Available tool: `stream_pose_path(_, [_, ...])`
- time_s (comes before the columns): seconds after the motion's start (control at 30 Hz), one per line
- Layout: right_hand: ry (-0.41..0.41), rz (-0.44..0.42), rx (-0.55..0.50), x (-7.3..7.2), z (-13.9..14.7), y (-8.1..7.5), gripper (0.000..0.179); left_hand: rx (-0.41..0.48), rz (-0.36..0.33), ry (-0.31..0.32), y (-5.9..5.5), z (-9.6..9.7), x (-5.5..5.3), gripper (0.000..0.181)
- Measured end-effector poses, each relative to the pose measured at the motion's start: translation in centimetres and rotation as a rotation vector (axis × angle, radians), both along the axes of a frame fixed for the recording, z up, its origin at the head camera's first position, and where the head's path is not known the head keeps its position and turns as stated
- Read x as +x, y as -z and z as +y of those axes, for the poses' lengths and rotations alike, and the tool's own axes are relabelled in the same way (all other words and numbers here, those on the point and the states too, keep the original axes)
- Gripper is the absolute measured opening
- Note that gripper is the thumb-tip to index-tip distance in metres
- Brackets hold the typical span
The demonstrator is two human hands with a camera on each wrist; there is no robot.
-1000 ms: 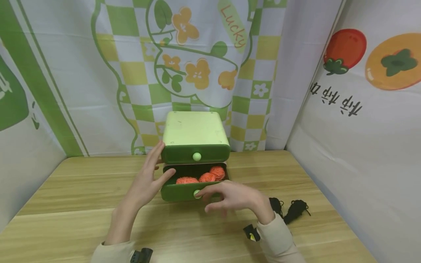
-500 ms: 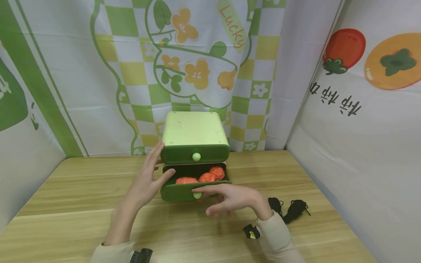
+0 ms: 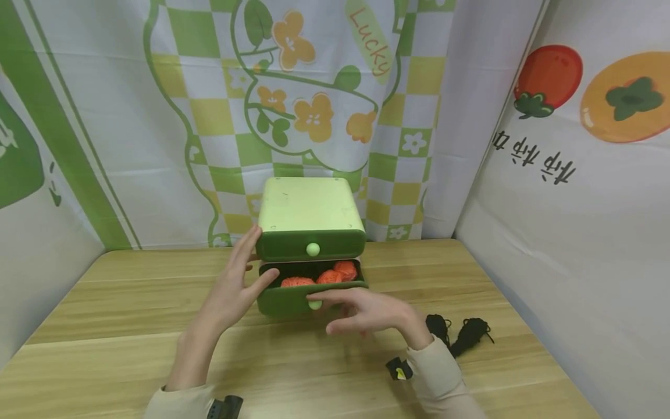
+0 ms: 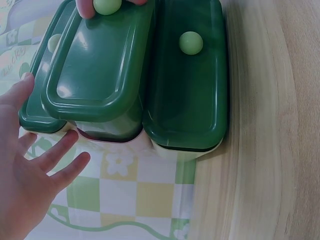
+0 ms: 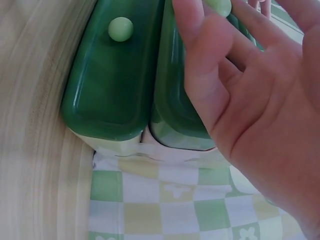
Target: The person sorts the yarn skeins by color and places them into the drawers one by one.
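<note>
A small light-green cabinet (image 3: 311,203) with dark-green drawer fronts and round knobs stands at the back of the table. Its middle drawer (image 3: 285,301) is pulled part way out, with orange yarn balls (image 3: 330,276) inside. My right hand (image 3: 369,311) touches that drawer's front, fingertips beside its light-green knob (image 4: 107,5) and thumb apart below. My left hand (image 3: 227,297) is spread at the cabinet's left side, fingertips near the top drawer (image 3: 288,247). In the left wrist view, the bottom drawer (image 4: 187,95) is closed; in the head view it is hidden.
Black yarn bundles (image 3: 471,334) lie on the wooden table (image 3: 131,326) to the right, partly behind my right wrist. A patterned cloth (image 3: 314,87) hangs right behind the cabinet, and printed panels (image 3: 576,233) flank the table.
The middle drawer has slid slightly inward, and less of the orange yarn shows. My right hand has moved in along with it. My left hand keeps its place.
</note>
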State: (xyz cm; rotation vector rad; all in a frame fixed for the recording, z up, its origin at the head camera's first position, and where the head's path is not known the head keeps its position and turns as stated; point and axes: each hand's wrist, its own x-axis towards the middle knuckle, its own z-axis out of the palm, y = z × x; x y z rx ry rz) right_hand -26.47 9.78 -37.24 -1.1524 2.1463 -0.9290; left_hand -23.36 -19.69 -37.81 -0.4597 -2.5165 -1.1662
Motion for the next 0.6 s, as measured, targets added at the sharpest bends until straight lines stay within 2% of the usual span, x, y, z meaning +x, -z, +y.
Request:
stream_pose_path(0.27, [0.044, 0.054, -0.038, -0.4, -0.4, 0.4, 0.057, 0.001, -0.013, -0.004, -0.1, 0.0, 0.0, 0.082])
stream_pose_path(0.43, [0.078, 0.128, -0.064, -0.5, -0.7, 0.6, 0.059, 0.003, -0.007, -0.003, -0.1, 0.0, 0.0, 0.082])
stream_pose_path(0.6, [0.101, 0.167, -0.077, -0.7, -1.1, 1.3, 0.063, 0.006, -0.003, 0.0, 0.0, 0.0, 0.0, 0.082])
